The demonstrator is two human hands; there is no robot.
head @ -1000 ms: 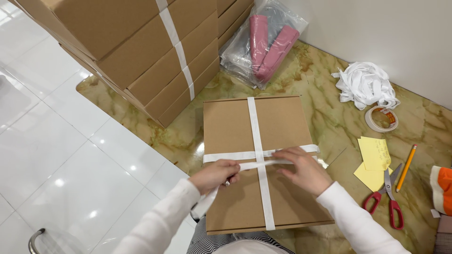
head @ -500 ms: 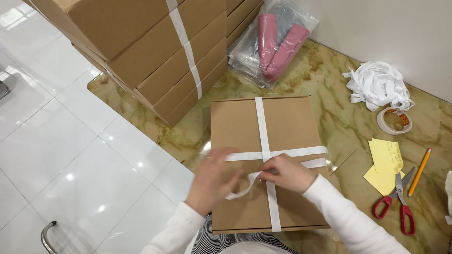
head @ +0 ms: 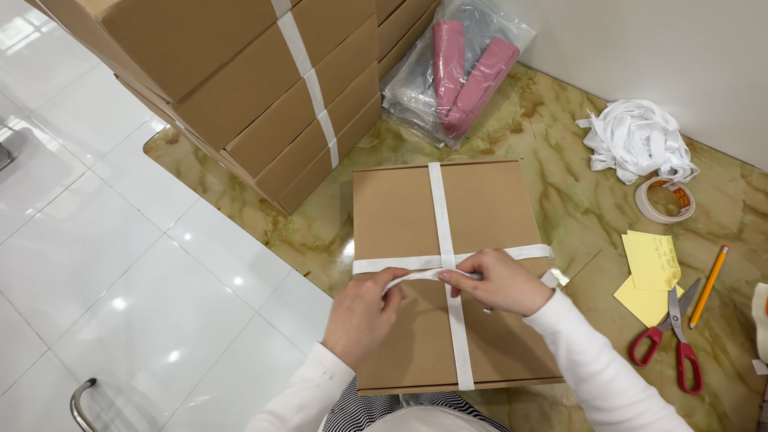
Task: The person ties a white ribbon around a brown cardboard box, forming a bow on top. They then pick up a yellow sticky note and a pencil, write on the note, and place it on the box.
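Flat brown cardboard box (head: 456, 272) lies on the green marbled tabletop (head: 576, 184), crossed by white strap bands. Since a second ago the loose white strap end (head: 416, 274) has come up off the lid: then both hands pressed flat at the crossing. Left hand (head: 364, 314) and right hand (head: 500, 282) now each pinch it, pulled taut between them. Judgement: tying under way. Red-handled scissors (head: 676, 340) lie apart, right.

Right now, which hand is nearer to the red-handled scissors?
Right. The right hand pinches the white strap over the cardboard box, on the side toward the scissors. The left hand is farther, at the box's other side.
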